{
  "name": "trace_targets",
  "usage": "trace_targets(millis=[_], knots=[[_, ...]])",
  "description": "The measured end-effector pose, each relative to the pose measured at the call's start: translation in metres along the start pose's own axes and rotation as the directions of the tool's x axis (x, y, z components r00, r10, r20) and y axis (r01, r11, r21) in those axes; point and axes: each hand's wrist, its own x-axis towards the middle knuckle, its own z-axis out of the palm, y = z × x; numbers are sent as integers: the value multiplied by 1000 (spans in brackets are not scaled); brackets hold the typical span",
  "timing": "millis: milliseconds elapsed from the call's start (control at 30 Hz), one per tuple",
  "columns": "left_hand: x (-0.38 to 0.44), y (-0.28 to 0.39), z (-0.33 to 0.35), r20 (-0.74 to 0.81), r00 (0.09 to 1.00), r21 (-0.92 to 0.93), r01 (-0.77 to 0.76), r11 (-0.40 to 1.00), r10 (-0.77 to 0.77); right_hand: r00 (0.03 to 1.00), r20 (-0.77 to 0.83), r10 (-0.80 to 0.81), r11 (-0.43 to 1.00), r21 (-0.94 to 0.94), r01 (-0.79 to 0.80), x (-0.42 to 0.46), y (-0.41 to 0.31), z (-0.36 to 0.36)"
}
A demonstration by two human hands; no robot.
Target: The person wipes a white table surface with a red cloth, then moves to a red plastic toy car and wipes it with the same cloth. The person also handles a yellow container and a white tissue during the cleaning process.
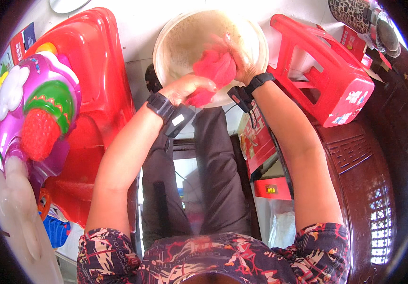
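A bunched red cloth (216, 67) is held between both hands over a pale round basin (179, 46). My left hand (186, 88) grips the cloth's lower left end, which pokes out beneath the fingers. On the upper right side, my right hand (241, 60) has hold of the cloth; its fingertips are blurred and pale over the basin. Dark straps with small black devices are on both wrists. The inside of the basin looks murky with brownish specks near its far wall; whether it holds liquid is hard to tell.
Left of the basin stands a large red plastic seat-like piece (94, 71) beside a purple and green plastic toy (47, 99). To the right, a red plastic stool (346, 92) lies tipped by dark carved wooden furniture (356, 159). A red printed box (257, 142) is by the right leg.
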Motion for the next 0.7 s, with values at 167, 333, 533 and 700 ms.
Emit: trace_targets(millis=[167, 333, 533, 700], knots=[[22, -9, -30, 34, 999, -108, 37, 994, -33, 988, 153, -14, 993, 118, -5, -7, 0, 0], [31, -8, 6, -173, 959, 103, -208, 973, 224, 980, -42, -196, 920, -353, 169, -1, 12, 17], [49, -1, 19, -288, 874, 561, -177, 809, 391, 951, -235, -203, 919, -380, 103, 15, 14, 19], [46, 11, 24, -324, 869, 760, 3, 650, 373, 884, -368, -288, 752, -659, -29, 24, 10, 17]])
